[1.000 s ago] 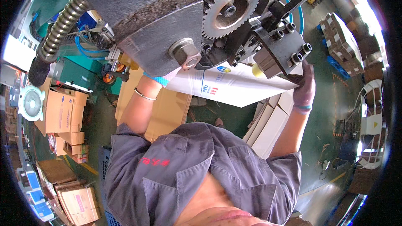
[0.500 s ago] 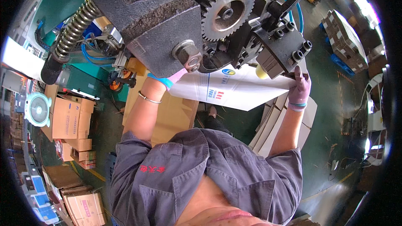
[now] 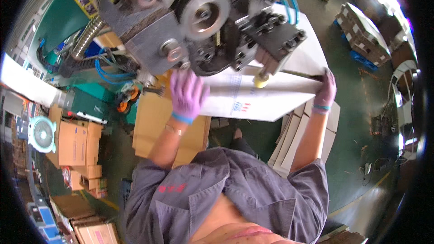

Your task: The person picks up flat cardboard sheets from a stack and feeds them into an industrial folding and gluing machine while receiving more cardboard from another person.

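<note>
In front of me a white folded cardboard sheet (image 3: pixel 262 99) with blue and red print lies under the head of a dark metal machine (image 3: pixel 153 40). My left hand (image 3: pixel 187 94), in a pink-purple glove, is at the sheet's left end below a large bolt; its fingers look spread, slightly blurred. My right hand (image 3: pixel 326 91), gloved alike, is closed around the sheet's right edge. Between the hands, a yellow-tipped plunger (image 3: pixel 261 82) stands over the sheet. The machine's round wheel (image 3: pixel 205 14) is smeared by motion.
Brown cardboard (image 3: pixel 156 124) lies below my left forearm, and a stack of white-faced sheets (image 3: pixel 294 140) beside my right forearm. Cartons (image 3: pixel 73 143) and a pale green fan (image 3: pixel 42 133) stand at left. A loaded blue pallet (image 3: pixel 363 60) sits at far right.
My left hand has come out from behind the machine head into view at the sheet's left end. The right hand still holds the right edge. The view has shifted, and the wheel now blurs.
</note>
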Demonstrator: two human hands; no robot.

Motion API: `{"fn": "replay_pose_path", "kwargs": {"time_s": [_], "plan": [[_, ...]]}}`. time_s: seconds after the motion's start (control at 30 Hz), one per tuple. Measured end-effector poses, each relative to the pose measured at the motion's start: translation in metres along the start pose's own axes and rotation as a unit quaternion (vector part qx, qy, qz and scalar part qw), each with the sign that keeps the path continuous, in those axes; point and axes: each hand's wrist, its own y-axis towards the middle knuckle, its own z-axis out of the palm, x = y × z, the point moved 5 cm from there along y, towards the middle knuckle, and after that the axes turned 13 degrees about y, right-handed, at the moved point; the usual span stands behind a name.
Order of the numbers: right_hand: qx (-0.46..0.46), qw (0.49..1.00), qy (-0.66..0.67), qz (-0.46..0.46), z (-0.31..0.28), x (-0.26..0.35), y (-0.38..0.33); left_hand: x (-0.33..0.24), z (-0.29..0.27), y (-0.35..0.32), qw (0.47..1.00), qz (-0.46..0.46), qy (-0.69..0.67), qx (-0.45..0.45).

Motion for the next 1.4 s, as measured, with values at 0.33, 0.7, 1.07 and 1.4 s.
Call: {"fn": "replay_pose_path", "kwargs": {"time_s": [0.33,0.7,1.07,1.4], "plan": [[0.153,0.987,0.027,0.035,-0.016,-0.01,0.028,0.08,0.136,-0.13,0.783,-0.377,-0.436,0.235],[0.096,0.825,-0.465,0.305,-0.37,-0.136,-0.109,-0.182,0.05,0.029,0.838,-0.092,-0.513,0.159],[0.072,0.899,0.001,0.432,-0.302,-0.093,0.027,-0.429,-0.034,0.095,0.695,0.495,-0.488,0.183],[0.398,0.602,-0.634,0.277,-0.284,-0.239,0.092,-0.455,-0.038,0.09,0.678,0.553,-0.466,0.128]]}}
